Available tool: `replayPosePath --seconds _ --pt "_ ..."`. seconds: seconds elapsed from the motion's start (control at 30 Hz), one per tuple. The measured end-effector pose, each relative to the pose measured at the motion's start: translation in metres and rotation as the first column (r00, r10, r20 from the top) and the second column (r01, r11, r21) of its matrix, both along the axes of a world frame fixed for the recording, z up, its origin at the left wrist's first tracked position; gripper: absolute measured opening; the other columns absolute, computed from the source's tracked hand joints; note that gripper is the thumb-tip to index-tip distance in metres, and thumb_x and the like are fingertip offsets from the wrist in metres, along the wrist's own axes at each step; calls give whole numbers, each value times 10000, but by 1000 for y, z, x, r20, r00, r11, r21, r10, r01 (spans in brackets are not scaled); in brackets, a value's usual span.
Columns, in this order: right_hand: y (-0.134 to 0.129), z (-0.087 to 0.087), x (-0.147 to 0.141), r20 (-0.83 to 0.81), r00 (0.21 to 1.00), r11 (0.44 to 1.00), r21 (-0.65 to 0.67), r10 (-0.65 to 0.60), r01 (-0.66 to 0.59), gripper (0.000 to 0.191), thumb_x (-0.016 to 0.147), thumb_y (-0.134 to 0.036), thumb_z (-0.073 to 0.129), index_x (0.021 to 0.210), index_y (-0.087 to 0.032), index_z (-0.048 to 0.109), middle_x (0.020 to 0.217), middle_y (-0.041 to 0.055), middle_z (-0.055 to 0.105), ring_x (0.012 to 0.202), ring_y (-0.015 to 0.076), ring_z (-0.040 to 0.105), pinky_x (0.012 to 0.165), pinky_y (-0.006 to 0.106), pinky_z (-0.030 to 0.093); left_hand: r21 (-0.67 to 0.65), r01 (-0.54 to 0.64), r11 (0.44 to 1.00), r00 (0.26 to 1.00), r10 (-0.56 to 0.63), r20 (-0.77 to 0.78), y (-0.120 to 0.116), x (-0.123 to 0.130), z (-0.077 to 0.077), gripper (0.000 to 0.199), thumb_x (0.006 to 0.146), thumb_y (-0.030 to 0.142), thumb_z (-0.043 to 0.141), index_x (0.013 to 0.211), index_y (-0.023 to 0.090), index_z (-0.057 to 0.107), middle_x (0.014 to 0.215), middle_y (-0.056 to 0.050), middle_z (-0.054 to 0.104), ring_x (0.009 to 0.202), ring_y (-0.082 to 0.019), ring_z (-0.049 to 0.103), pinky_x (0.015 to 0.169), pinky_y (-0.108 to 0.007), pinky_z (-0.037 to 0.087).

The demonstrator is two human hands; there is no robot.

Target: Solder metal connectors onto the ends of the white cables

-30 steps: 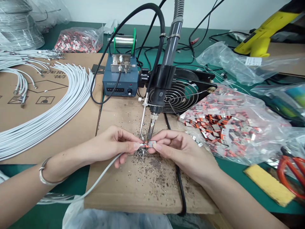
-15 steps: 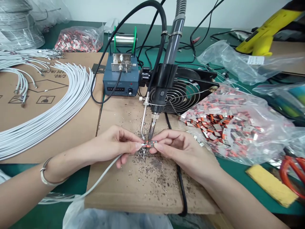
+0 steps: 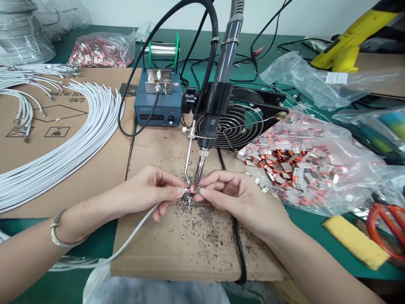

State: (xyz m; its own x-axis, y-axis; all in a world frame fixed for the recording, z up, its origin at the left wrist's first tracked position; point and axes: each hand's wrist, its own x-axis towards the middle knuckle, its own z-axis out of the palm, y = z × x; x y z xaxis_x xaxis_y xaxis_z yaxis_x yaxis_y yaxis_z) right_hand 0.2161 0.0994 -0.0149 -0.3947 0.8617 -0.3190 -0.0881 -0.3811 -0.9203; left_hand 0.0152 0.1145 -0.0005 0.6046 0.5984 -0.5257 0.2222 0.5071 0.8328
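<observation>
My left hand [image 3: 158, 190] pinches a white cable [image 3: 138, 230] close to its end, and the rest of the cable trails down to the left. Between thumb and fingers, my right hand [image 3: 232, 192] grips a small metal USB connector [image 3: 200, 187] with an orange-red insert. The cable end meets the connector right under the tip of the soldering iron [image 3: 199, 169], which is held in a stand. Beside the tip, a thin bent solder feed tube [image 3: 187, 166] points at the same spot. Fingertips partly hide the joint.
A blue solder feeder [image 3: 158, 103] carries a solder spool [image 3: 163, 50]. Behind the iron is a fan [image 3: 234, 124]. White cables [image 3: 95, 143] lie left; a bag of connectors [image 3: 294, 169], a yellow sponge [image 3: 356, 242] and red-handled scissors [image 3: 386, 228] lie right. Solder bits litter the cardboard [image 3: 152, 257].
The view has shifted slightly, so everything sits a little further left. My right hand has moved slightly closer to my left, with the connector still under the iron tip.
</observation>
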Motion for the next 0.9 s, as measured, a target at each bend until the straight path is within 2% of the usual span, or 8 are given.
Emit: replayPosePath --seconds 0.23,0.37,0.53,0.9 --pt "0 1 -3 38 999 1000 16 -2 1 174 648 -262 768 741 -174 652 675 23 695 625 97 648 576 152 491 19 35 999 999 -34 -36 1 1 1 271 815 268 566 996 95 671 451 44 459 383 -37 442 367 -117 393" --pt "0 3 -4 77 997 999 31 -10 7 232 595 -286 798 729 -170 648 661 32 690 602 115 639 549 183 489 -2 -10 1000 999 10 -46 2 2 2 220 788 230 596 922 72 668 463 44 477 388 -42 467 367 -123 402" --pt "0 2 -3 72 997 999 48 2 -5 196 643 -279 766 741 -166 641 652 26 686 555 97 616 506 172 469 -16 -48 999 997 47 -57 2 3 3 166 772 213 616 840 67 656 449 44 494 370 -47 475 358 -130 407" --pt "-1 -4 2 -52 998 999 9 47 -46 115 731 -248 726 790 -169 667 707 13 698 664 59 643 640 99 485 -23 -49 999 999 48 -8 1 2 5 150 783 194 606 848 68 657 456 47 496 358 -37 465 341 -117 408"
